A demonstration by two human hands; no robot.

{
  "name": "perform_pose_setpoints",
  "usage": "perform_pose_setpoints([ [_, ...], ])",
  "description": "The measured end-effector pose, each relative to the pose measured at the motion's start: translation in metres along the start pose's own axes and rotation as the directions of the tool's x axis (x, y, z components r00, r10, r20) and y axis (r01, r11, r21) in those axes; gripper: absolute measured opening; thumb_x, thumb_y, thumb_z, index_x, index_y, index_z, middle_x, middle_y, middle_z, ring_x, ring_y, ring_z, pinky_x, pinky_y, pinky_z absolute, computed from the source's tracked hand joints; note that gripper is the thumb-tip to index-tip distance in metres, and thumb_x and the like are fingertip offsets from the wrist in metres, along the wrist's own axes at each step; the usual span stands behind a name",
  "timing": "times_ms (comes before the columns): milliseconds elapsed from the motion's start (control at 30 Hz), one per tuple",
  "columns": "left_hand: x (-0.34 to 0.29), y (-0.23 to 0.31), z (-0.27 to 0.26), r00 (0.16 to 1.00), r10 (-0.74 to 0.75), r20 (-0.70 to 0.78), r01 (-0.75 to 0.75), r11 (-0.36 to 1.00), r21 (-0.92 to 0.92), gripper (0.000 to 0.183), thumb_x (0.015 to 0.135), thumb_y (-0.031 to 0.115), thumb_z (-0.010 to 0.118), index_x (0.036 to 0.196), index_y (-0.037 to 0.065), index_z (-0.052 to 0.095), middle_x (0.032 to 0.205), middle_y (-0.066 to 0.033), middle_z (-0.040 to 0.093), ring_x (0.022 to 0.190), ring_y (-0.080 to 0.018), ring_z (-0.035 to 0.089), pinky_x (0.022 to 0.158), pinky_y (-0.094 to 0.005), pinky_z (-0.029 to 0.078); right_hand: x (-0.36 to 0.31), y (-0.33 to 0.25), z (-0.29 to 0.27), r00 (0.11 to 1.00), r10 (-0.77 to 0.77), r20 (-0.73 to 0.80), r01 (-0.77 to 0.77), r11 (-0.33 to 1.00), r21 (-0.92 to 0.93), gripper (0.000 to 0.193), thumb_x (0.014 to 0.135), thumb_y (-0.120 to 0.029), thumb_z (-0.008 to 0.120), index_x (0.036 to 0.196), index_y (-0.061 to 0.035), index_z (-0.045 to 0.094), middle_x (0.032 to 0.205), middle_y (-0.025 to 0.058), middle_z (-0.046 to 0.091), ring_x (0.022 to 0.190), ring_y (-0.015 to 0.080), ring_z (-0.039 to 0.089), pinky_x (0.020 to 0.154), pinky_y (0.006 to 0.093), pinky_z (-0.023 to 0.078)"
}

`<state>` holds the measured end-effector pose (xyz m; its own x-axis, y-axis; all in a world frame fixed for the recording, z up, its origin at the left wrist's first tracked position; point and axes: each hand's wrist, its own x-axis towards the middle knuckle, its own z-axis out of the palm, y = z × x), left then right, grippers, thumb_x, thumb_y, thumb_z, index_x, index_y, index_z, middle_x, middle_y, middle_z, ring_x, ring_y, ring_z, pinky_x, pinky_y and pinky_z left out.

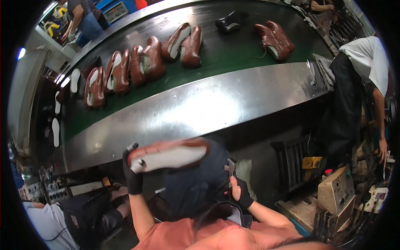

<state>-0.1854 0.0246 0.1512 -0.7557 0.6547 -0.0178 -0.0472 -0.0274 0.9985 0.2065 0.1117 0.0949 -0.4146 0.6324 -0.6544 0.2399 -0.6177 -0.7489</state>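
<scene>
My left hand (134, 180), in a black fingerless glove, is closed on one end of a brown leather shoe (177, 159). The shoe lies on its side in the air, its pale underside facing me and slightly blurred. A small shiny round part (138, 166) shows at the end by that hand. My right hand (241, 191), also gloved, grips a metal hand tool with a hammer-like head (229, 166). The tool points up, apart from the shoe. Its lower part is hidden by my fingers.
A steel-edged conveyor (200, 100) crosses ahead, bearing several brown shoes (148, 60), a black shoe (228, 22) and white insoles (56, 132). People work at left (81, 221) and right (358, 75). A machine control box with a red button (335, 189) stands right.
</scene>
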Motion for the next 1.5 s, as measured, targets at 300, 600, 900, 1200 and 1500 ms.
perform_pose_setpoints([
  [300,-0.047,0.05,0.089,0.551,0.321,0.771,-0.798,0.473,0.374,0.039,0.074,0.017,0.071,0.111,0.007,0.065,0.115,-0.0157,0.063,0.107,-0.0368,0.06,0.096,-0.0435,0.046,-0.033,-0.041,0.022,0.999,-0.036,0.033,0.04,0.991,-0.125,0.051,0.099,-0.047,0.043,0.082,-0.0017,0.06,0.063,0.0071,0.062,0.06,0.0138,0.062,0.057,0.0285,0.049],
  [600,-0.015,-0.027,0.102,0.662,0.17,0.73,-0.155,0.984,-0.089,0.033,0.094,0.034,0.05,0.098,0.005,0.067,0.096,-0.0098,0.065,0.092,-0.023,0.062,0.083,-0.035,0.049,-0.066,-0.037,0.07,0.91,-0.094,0.405,0.171,0.972,-0.159,0.04,0.103,-0.032,0.038,0.112,-0.0018,0.062,0.097,0.0027,0.064,0.09,0.0109,0.057,0.084,0.0262,0.046],
  [900,-0.031,-0.023,0.109,0.767,0.185,0.614,-0.076,0.977,-0.199,0.067,0.097,0.057,0.032,0.089,0.001,0.067,0.095,-0.0105,0.066,0.094,-0.0227,0.061,0.094,-0.0379,0.043,-0.032,-0.064,0.092,0.868,0.003,0.496,0.018,0.999,-0.038,0.05,0.103,-0.042,0.032,0.088,-0.0039,0.06,0.069,0.0038,0.06,0.06,0.0108,0.054,0.059,0.0272,0.044],
  [1200,-0.045,-0.02,0.094,0.743,0.254,0.62,-0.222,0.966,-0.131,0.053,0.092,0.046,0.036,0.084,0.004,0.069,0.094,-0.01,0.069,0.101,-0.0268,0.062,0.104,-0.0425,0.035,-0.033,0.001,0.109,0.778,-0.537,0.325,0.621,0.58,-0.528,0.016,0.089,-0.012,0.053,0.095,0.0028,0.057,0.09,0.0238,0.059,0.083,0.0428,0.057,0.071,0.0459,0.046],
  [1500,-0.181,-0.008,0.077,0.885,0.07,0.461,0.023,0.981,-0.193,0.072,0.085,0.056,0.057,0.128,0.0,0.049,0.129,-0.0208,0.053,0.126,-0.0345,0.044,0.108,-0.0468,0.029,-0.059,0.065,0.005,0.433,-0.441,0.786,0.901,0.204,-0.383,0.042,0.066,-0.023,0.069,0.101,-0.003,0.056,0.107,0.0166,0.057,0.097,0.0357,0.06,0.08,0.0437,0.051],
])
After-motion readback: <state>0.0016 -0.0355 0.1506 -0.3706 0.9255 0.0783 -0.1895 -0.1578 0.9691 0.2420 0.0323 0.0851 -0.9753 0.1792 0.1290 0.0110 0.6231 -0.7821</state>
